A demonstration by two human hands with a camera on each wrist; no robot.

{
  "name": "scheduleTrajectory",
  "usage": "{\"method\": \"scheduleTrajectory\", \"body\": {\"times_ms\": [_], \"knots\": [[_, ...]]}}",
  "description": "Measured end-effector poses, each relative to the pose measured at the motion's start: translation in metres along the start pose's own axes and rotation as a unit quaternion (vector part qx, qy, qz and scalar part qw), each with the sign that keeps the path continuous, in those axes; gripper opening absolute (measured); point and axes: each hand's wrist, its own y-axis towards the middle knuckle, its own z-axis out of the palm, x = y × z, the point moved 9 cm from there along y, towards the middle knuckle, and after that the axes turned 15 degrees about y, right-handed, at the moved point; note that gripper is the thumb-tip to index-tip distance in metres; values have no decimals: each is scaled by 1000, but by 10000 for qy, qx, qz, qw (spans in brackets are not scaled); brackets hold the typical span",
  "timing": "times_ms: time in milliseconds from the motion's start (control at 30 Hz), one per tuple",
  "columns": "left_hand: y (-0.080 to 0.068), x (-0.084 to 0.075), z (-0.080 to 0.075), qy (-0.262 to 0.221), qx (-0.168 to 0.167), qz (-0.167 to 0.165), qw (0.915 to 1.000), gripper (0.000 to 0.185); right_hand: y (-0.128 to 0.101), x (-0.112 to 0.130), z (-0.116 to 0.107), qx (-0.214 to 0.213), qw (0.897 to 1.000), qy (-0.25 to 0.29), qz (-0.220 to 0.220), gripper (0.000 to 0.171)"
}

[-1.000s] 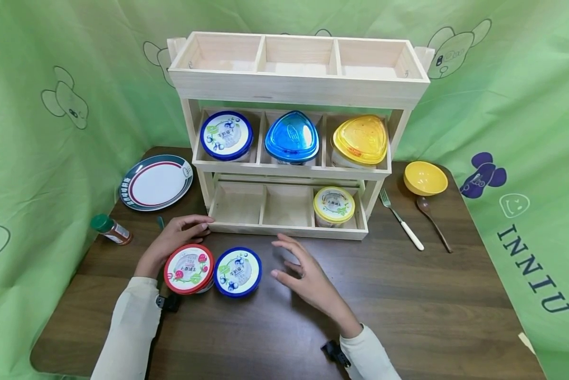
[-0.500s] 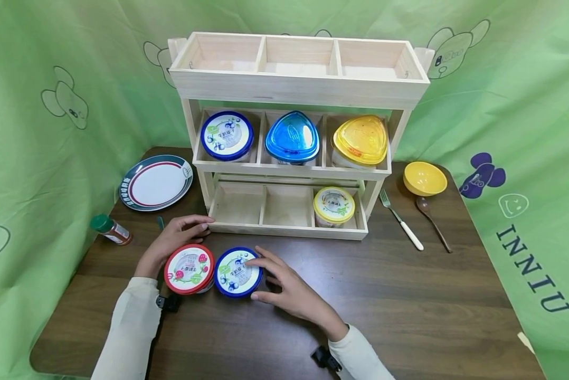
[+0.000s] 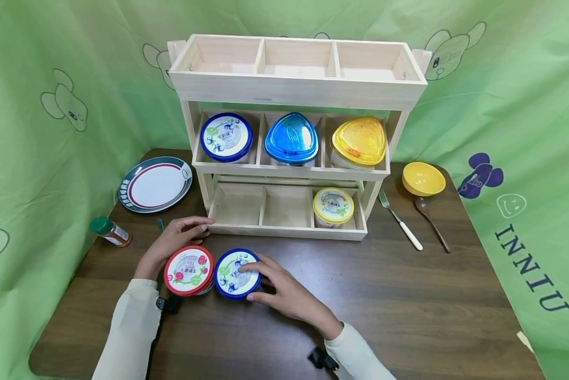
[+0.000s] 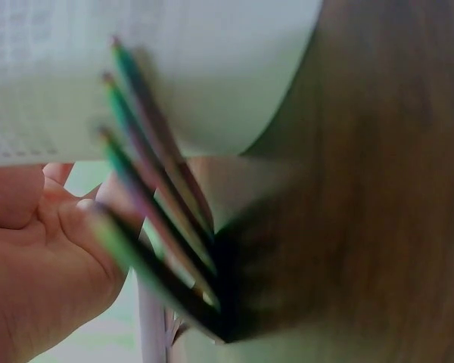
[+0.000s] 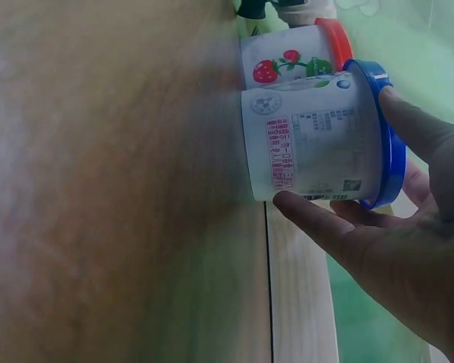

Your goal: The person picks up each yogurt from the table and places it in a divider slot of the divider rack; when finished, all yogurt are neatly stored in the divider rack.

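My right hand [image 3: 291, 296] holds a tub with a blue lid [image 3: 229, 272]. A finger lies over the lid and the thumb is at its near side. In the right wrist view, the tub's white printed wall [image 5: 310, 144] stands upright on the table. A red-lidded tub [image 3: 189, 269] with strawberries stands close against its left. My left hand [image 3: 172, 240] holds nothing, its fingertips at the left front corner of the wooden rack [image 3: 284, 231]. Blurred fork-like prongs [image 4: 163, 219] cross the left wrist view in front of that hand.
The rack's middle tier holds a blueberry tub [image 3: 226, 137], a blue-lidded jar [image 3: 291, 138] and a yellow-lidded jar [image 3: 359, 140]. A yellow-lidded tub [image 3: 333, 206] sits bottom right. Around it lie a plate [image 3: 156, 183], a spice jar [image 3: 111, 231], a fork [image 3: 400, 220], a spoon [image 3: 432, 224] and a bowl [image 3: 424, 178].
My right hand has moved left from beside the blue-lidded tub and taken hold of it. The left hand and the tubs have stayed in place.
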Motion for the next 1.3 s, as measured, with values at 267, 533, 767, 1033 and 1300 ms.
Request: {"method": "scheduleTrajectory", "body": {"times_ms": [267, 533, 767, 1033, 1300], "knots": [[1, 0, 0, -6, 31, 16, 10000, 42, -6, -1, -7, -77, 9999, 70, 27, 52], [0, 0, 0, -154, 52, -11, 9999, 41, -33, 0, -22, 122, 9999, -8, 67, 50], [-1, -1, 0, -230, 86, -75, 9997, 42, -62, 1, -49, 13, 9999, -112, 32, 47], [0, -2, 1, -287, 105, -47, 9995, 42, -91, 12, -82, -457, 9988, 148, -18, 46], [0, -2, 1, -267, 124, 7, 9996, 42, -101, 24, -100, -656, 9976, 150, -137, 45]]}}
